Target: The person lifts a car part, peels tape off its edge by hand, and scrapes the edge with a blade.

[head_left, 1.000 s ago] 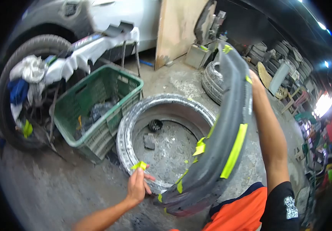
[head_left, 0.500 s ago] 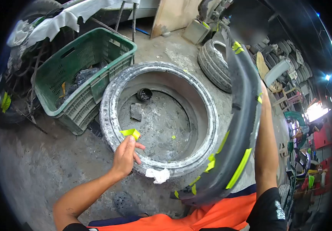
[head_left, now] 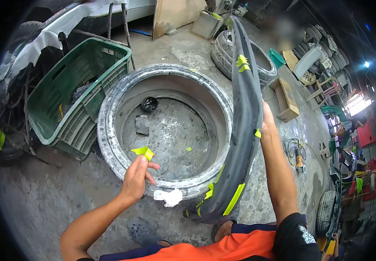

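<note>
Between the thumb and fingers of my left hand (head_left: pixel 134 179) is a short curled strip of yellow-green tape (head_left: pixel 145 152). That hand is over the near rim of a dusty tire (head_left: pixel 166 69) lying flat on the floor. My right hand (head_left: pixel 267 116) is closed on the right edge of a long, curved black panel (head_left: pixel 245 93), which resembles a car bumper and stands up on end. Several pieces of the same tape stick to it, including a long strip (head_left: pixel 234 199) low down. The panel partly hides my right fingers. A crumpled white scrap (head_left: pixel 168 197) lies on the tire's near edge.
Inside the tire are a small black cup (head_left: pixel 149 104) and a dark square piece (head_left: pixel 142 125). A green crate (head_left: pixel 81 102) stands at left. Behind the panel are more tires (head_left: pixel 222 54) and a cardboard box (head_left: pixel 285 100). A corded power tool (head_left: pixel 300 162) lies at right.
The black panel has swung left and more upright, with my right hand moving left along with it. My left hand still pinches the tape. The whole view has shifted to the right.
</note>
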The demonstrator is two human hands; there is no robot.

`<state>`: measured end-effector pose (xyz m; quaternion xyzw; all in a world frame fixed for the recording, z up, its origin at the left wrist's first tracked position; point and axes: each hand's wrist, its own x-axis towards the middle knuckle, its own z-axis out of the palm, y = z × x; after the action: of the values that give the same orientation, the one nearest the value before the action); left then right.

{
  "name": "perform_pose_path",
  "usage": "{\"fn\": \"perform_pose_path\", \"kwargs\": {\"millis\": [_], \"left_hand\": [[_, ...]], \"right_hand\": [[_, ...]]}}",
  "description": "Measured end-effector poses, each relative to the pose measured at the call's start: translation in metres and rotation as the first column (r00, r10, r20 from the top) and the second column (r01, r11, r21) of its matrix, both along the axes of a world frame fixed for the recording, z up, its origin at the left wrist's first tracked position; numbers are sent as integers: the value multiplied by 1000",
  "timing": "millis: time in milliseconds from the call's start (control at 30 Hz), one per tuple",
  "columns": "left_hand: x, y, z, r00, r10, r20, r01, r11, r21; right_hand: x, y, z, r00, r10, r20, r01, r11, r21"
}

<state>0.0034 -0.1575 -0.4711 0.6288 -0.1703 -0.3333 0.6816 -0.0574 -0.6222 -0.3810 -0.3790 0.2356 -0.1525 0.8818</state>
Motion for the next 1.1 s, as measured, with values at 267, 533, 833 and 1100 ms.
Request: {"fn": "perform_pose_path", "kwargs": {"millis": [267, 533, 833, 1100], "left_hand": [[0, -13, 2, 1000, -17, 26, 17, 1000, -5], [-2, -51, 16, 986, -113, 126, 110, 993, 30], [-26, -140, 52, 859, -254, 445, 353, 923, -156], [-24, -155, 53, 142, -342, 929, 756, 644, 122]], "right_hand": [[-18, 0, 3, 999, -23, -33, 21, 998, -67], [-24, 5, -1, 943, -270, -196, 167, 890, -425], [-88, 0, -4, 833, -289, -471, -57, 802, -594], [-209, 72, 33, 757, -273, -594, -258, 710, -655]]}}
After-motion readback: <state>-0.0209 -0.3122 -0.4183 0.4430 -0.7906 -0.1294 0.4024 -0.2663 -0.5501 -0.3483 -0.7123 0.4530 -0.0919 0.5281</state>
